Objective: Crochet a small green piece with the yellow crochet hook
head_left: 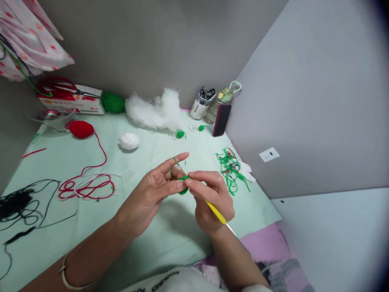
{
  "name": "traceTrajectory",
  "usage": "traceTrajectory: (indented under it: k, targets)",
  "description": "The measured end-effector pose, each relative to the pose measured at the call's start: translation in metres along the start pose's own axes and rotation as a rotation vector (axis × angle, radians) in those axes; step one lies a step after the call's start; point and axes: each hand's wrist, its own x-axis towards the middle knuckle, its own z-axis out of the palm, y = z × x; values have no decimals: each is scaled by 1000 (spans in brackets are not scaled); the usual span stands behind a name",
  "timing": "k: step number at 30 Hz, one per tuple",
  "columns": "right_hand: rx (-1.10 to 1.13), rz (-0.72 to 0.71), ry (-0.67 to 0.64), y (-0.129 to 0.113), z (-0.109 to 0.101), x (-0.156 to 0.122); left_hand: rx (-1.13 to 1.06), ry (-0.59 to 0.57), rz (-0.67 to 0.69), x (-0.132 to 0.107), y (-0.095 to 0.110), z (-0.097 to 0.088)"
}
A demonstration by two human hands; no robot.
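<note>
Between thumb and fingers, my left hand (161, 180) pinches a small green crochet piece (183, 190), most of it hidden by the fingertips. Green yarn loops round the raised left index finger. My right hand (214, 198) is closed on a crochet hook (216, 212) with a yellow handle. The hook's metal shaft reaches to the green piece, where both hands' fingertips meet above the table's middle. Whether the hook's tip sits inside a stitch I cannot tell.
Around lie a red yarn ball (82, 129), white yarn ball (129, 140), black yarn (16, 202) and green scraps (229, 168). Behind are white stuffing (154, 109), a green yarn ball (113, 102), scissors (65, 87), a pen cup (200, 105), a bottle (224, 97) and a phone (222, 120).
</note>
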Motion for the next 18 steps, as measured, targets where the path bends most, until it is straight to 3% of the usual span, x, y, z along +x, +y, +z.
traceTrajectory:
  k: [4,6,8,10,13,15,18]
  targets:
    - [135,161,-2,-2,-3,5,-2,-39,-70,-1,-2,-2]
    - [146,208,-29,-2,-5,3,36,-5,-22,-2,-4,-1]
    - [41,157,-51,-1,-6,-1,109,75,88,-3,-6,2]
    - [-133,14,-50,-1,-5,-7,120,137,145,-4,-7,6]
    - [-208,-99,-13,-1,-4,-12,-18,84,5,-3,-6,7]
    - [-60,-6,15,-3,-4,-8,-88,30,-71,0,-4,3]
    - [226,250,87,-5,-7,4,-81,25,-38,4,1,-4]
